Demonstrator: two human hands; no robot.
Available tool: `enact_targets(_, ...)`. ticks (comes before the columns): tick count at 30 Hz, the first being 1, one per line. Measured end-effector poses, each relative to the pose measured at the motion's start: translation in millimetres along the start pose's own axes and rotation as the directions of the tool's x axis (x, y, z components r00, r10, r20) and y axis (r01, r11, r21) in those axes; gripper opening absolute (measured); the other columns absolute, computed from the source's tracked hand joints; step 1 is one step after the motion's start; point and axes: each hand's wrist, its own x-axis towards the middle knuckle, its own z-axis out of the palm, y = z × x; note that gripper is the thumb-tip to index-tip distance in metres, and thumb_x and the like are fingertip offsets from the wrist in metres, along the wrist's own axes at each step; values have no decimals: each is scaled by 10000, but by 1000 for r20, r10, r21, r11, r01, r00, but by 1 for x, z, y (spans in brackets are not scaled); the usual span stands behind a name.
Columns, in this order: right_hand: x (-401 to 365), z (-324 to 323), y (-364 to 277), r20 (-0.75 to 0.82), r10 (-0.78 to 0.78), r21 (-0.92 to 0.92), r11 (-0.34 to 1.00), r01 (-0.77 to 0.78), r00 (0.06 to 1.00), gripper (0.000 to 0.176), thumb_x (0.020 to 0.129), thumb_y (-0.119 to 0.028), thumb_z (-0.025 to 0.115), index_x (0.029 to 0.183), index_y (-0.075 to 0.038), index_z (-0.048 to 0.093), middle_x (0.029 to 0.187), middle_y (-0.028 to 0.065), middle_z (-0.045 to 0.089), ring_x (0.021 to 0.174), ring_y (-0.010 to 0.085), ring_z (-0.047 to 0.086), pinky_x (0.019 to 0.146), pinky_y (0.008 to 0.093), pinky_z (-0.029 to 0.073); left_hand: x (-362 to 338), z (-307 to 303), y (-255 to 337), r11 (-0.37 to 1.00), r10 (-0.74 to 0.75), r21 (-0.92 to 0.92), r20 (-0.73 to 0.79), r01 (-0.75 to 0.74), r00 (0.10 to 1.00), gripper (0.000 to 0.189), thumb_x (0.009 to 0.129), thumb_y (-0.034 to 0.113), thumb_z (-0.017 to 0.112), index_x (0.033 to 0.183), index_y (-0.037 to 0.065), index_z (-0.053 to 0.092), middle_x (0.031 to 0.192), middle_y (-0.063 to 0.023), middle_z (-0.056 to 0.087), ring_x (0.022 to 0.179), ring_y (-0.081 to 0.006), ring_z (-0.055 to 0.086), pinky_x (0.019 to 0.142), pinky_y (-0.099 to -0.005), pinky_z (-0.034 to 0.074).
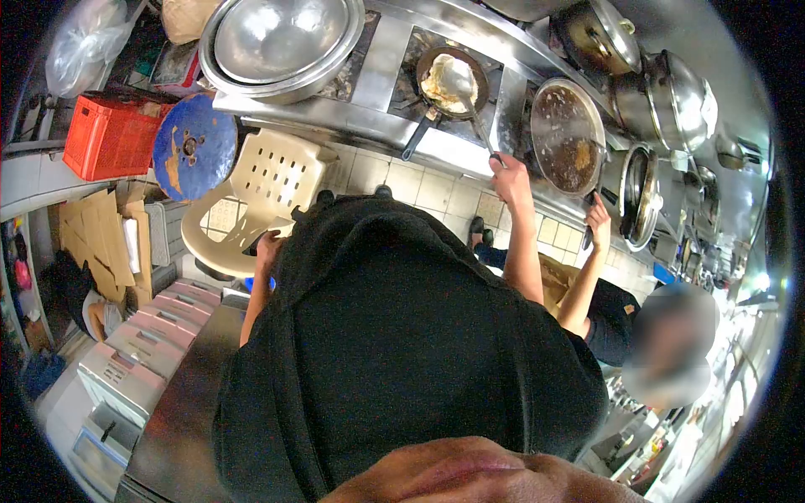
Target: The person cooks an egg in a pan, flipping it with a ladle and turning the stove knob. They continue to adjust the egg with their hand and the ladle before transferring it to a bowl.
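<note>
My right hand (511, 180) is closed round the long handle of a metal ladle (476, 126). The ladle's head rests on pale, egg-like food (443, 77) in a small dark pan (479, 69) on the stove; the pan's own handle points toward me, with no hand on it. My left hand (268, 248) is low at my side, beside the armrest of a beige plastic chair (270, 172). Its fingers are curled at something small and dark that I cannot make out.
A co-worker (610, 314) at the right holds the handle of a large pan of brown liquid (566, 134). Metal bowls (281, 38) stand on the stove's left part. Near the chair are a blue round lid (194, 142) and a red crate (113, 134). Lidded pots (675, 101) line the back right.
</note>
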Motion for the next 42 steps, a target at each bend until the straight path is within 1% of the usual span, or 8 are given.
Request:
enact_targets(3,6,1,3,-51,-1,-1,1000,1,999,399,870,-281,613,1197,-55,647,937,151,633,853,237,590,738,348,438,6,2,-14,988,-7,154,32,2,999,494,799,255,721,1159,-66,615,1009,-193,704,929,-263,683,824,-335,513)
enact_targets(6,14,10,8,-59,-45,-21,999,44,997,399,886,-275,631,1214,-47,639,610,26,567,460,101,485,418,294,388,12,1,-13,975,-46,218,56,33,997,489,802,277,720,1145,-60,627,987,-192,709,921,-257,685,816,-342,516)
enact_targets(12,5,21,-3,-60,-76,-217,974,61,995,374,879,-282,582,1193,-90,646,1138,212,644,1097,367,604,942,422,476,26,14,-63,978,-63,203,72,47,995,482,811,308,709,1137,-40,641,972,-200,708,905,-262,686,794,-359,520)
enact_targets(18,7,9,-7,32,-49,-241,969,55,998,373,891,-289,575,1200,-92,644,1156,206,640,1108,379,597,957,414,464,11,12,-49,970,-75,235,61,59,995,477,812,308,707,1135,-37,642,970,-198,707,904,-264,685,793,-360,520)
enact_targets(22,18,-1,6,-14,-30,-80,996,29,999,377,870,-268,612,1164,-35,649,753,162,659,629,216,592,660,350,497,4,13,-45,968,-82,240,50,67,995,473,813,307,705,1134,-35,643,969,-197,707,903,-266,685,792,-361,520)
enact_targets(28,26,18,7,-109,-193,-251,955,161,975,370,868,-262,609,1167,-46,650,951,214,688,881,320,670,789,382,504,-1,19,-42,968,-90,240,44,77,995,468,814,307,703,1132,-32,645,968,-196,706,901,-268,684,791,-363,520)
enact_targets(32,5,18,-22,-25,-59,-261,964,51,998,402,859,-295,621,1187,-63,645,1111,243,645,1077,387,611,909,420,478,-6,22,-41,968,-96,236,37,85,995,465,815,307,702,1131,-30,645,967,-195,705,900,-270,684,791,-364,519)
enact_targets(42,2,3,-27,-50,-105,-299,951,85,993,428,867,-302,622,1229,-76,626,1134,220,650,1091,369,615,923,402,476,-11,28,-45,972,-93,219,16,88,996,456,817,306,699,1128,-24,648,965,-193,703,898,-274,683,789,-366,519)
